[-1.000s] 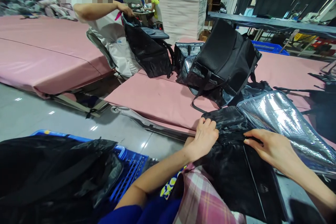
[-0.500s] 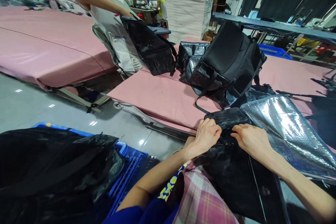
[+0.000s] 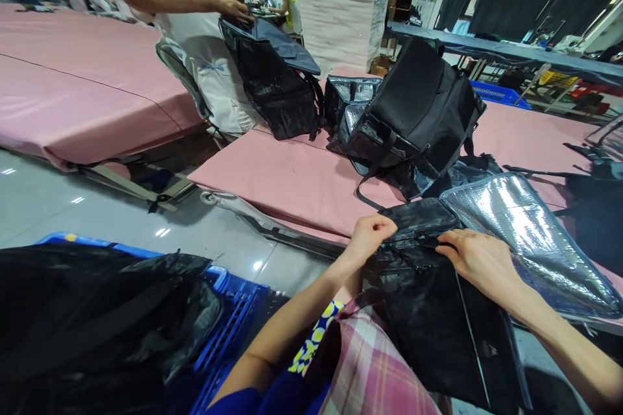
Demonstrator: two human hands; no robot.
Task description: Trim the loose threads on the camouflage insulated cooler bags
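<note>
The black bag (image 3: pixel 438 318) lies across the person's lap, over a plaid cloth (image 3: pixel 374 369). Its top end reaches the near edge of the pink table (image 3: pixel 287 175). The left hand (image 3: pixel 372 233) is curled into a loose fist at the bag's upper left corner, with the fingers pinched on the seam there. The right hand (image 3: pixel 479 259) lies fairly flat on the bag's face. Its fingers stretch toward the same top seam and press down, not closed round anything. Just beside this hand a silver-lined flap (image 3: pixel 516 227) spreads open to the right, shiny and creased.

The bag looks light and soft. Its cloth is glossy, wrinkles under the hands and sags over the lap, so it would likely slide if only pushed. The stitched top seam and the corners look like the firmest places to take hold of it. The foil lining looks thin and easy to crease or tear, so it is best left alone.

Farther back on the table a large black backpack (image 3: pixel 418 104) leans upright, well apart from the hands. Beyond it a co-worker's hand (image 3: pixel 233 8) holds the top of another dark bag (image 3: pixel 272 84). To the person's left a blue crate (image 3: pixel 233 318) holds a heap of black material (image 3: pixel 97 318).
</note>
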